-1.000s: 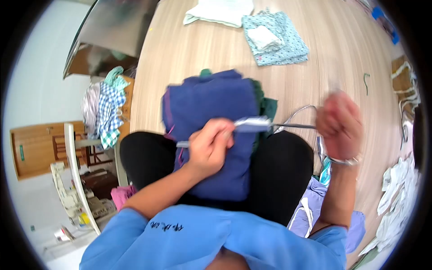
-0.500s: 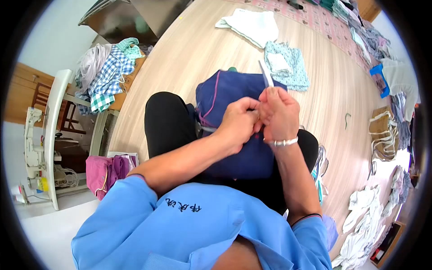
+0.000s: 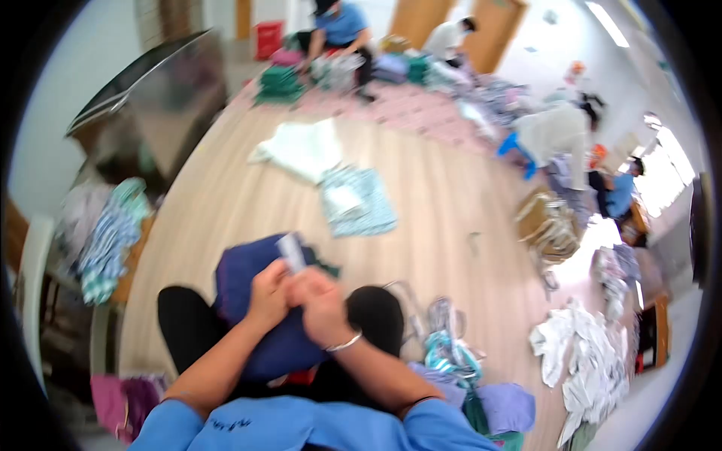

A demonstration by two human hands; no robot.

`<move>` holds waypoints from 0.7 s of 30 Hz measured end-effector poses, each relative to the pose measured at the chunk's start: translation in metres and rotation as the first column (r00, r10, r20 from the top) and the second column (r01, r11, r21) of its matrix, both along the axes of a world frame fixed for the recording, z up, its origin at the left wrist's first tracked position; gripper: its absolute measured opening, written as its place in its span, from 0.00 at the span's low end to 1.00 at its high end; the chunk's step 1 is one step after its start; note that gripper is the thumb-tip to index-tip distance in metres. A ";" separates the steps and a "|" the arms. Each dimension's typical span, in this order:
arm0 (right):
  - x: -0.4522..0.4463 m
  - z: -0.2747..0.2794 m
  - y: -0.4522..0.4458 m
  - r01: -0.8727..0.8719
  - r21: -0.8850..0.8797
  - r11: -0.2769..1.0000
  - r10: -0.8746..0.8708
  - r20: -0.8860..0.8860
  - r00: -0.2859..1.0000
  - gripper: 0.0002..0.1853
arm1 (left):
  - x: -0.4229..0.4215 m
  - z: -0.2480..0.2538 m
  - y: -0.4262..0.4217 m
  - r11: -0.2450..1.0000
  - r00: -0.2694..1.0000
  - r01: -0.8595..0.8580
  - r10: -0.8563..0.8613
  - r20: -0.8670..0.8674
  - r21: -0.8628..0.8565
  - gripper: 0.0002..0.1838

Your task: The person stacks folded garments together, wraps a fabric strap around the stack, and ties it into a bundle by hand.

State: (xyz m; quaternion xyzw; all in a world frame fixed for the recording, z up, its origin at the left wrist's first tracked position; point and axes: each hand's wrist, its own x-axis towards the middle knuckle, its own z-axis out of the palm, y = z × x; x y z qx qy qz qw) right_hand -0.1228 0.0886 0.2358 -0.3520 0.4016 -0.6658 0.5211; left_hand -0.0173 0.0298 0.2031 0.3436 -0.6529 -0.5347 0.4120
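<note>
A navy cloth bundle (image 3: pixel 242 272) lies across my lap between my black-clad knees. Over it, my two hands meet with their fingers closed. Out of the top of my right hand (image 3: pixel 322 307) sticks a slim white tool (image 3: pixel 291 252); its kind is lost in the blur. My left hand (image 3: pixel 268 299) pinches right beside it, touching or nearly touching the right fingers. What the left fingertips hold is hidden. Beyond the bundle lie a pale blue patterned cloth (image 3: pixel 376 207) and a white cloth (image 3: pixel 304 149).
I sit on a wide wood-grain table (image 3: pixel 429 255). Purple folded cloth (image 3: pixel 508 406) and a bundle of straps (image 3: pixel 444 338) are at my right, white garments (image 3: pixel 583 361) farther right. Clothes (image 3: pixel 113 233) heap at the left. A co-worker (image 3: pixel 338 30) sits at the far end among piles.
My view has tilted up and turned right, bringing co-workers and far piles into sight. My hands stay together over the navy bundle, with the white tool still in the right.
</note>
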 end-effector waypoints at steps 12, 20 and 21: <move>-0.041 0.030 -0.029 -0.101 -0.516 0.851 -0.399 -0.759 0.515 0.06 | -0.010 -0.005 -0.020 0.962 0.978 0.206 -0.196 0.073 -0.176 0.08; -0.086 -0.006 -0.028 -0.214 -0.120 0.969 -0.007 -0.886 0.464 0.08 | -0.011 0.018 -0.012 0.966 0.985 0.153 -0.133 -0.109 0.208 0.07; -0.083 0.007 -0.018 -0.234 -0.068 0.970 0.055 -0.874 0.483 0.08 | -0.008 0.043 -0.013 0.907 0.986 0.160 -0.165 -0.021 0.389 0.07</move>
